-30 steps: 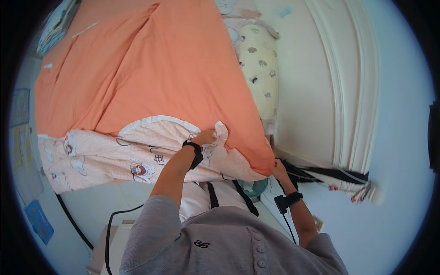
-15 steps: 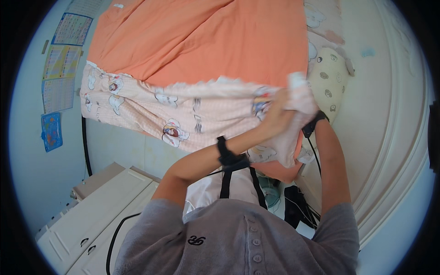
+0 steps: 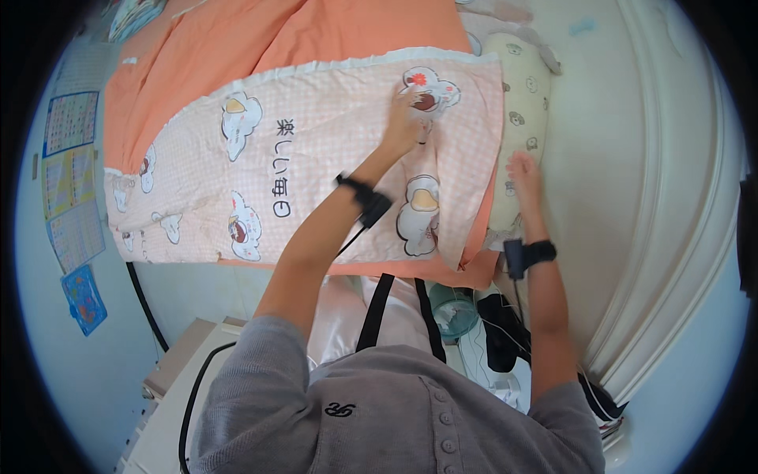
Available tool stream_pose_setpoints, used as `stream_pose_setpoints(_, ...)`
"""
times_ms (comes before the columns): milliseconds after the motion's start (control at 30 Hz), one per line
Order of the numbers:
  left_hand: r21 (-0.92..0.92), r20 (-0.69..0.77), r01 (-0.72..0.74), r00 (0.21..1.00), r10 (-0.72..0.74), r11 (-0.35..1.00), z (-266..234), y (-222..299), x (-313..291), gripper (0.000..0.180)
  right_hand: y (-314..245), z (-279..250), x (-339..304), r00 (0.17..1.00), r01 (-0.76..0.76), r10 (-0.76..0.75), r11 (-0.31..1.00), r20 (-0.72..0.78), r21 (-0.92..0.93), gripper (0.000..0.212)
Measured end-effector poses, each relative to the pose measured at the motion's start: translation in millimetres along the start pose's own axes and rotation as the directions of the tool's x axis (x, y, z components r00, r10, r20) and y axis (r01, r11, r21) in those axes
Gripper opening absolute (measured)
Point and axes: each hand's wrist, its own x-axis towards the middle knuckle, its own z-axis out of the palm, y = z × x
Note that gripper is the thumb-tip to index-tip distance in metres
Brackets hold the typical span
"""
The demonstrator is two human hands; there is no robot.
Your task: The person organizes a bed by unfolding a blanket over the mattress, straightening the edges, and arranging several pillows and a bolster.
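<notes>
A pale pink checked quilt [image 3: 332,158] with cartoon cloud patterns and an orange side [image 3: 363,28] lies across the bed. Its pink part is spread out flat, with a white edge along the far side. My left hand [image 3: 404,125] rests on the pink face near the far right corner, fingers stretched out and slightly blurred. At the right, my right hand [image 3: 527,180] is over the cream pillow [image 3: 517,87] with small animal prints. Its fingers are loosely apart and hold nothing. Black straps with small devices and cables sit on both wrists.
White furniture [image 3: 170,411] stands at the lower left. Beyond the pillow runs a pale moulded panel [image 3: 632,197]. By my legs are a teal bin [image 3: 454,312], cables and a dark cloth [image 3: 505,336]. Charts [image 3: 71,126] hang on the left wall.
The pink part of the quilt, bunched in a band before, now lies spread farther over the orange. My left hand has moved away and left; my right hand has come out from behind the fabric.
</notes>
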Motion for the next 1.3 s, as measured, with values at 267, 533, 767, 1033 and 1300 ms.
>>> stream_pose_setpoints(267,0.051,-0.628,0.995,-0.038,-0.777,-0.091,-164.4,-50.0,-271.8,0.044,-20.6,53.3,-162.0,0.987,-0.144,0.098,0.886,-0.124,-0.441,0.034)
stream_pose_setpoints(533,-0.665,0.180,0.645,-0.351,-0.919,-0.377,-193.5,-81.4,-386.9,0.089,66.5,66.1,-239.3,0.988,0.100,-0.152,0.750,-0.022,-0.654,0.048)
stream_pose_setpoints(767,-0.944,0.236,0.263,0.115,-0.965,-0.200,-207.9,-43.0,-342.9,0.048,89.5,6.1,-210.0,0.961,0.096,-0.248,0.712,-0.121,-0.696,0.024)
stream_pose_setpoints(1033,-0.832,0.362,0.530,0.292,-0.885,-0.166,-287.3,59.9,-265.6,0.023,-208.6,-37.8,-178.9,0.762,0.348,-0.551,0.792,-0.342,-0.501,0.036)
stream_pose_setpoints(1300,-0.115,0.734,0.960,-0.092,-0.673,-0.257,-292.7,95.8,-359.2,0.020,-128.0,-128.0,-305.9,0.922,0.098,-0.368,0.526,-0.122,-0.845,0.035)
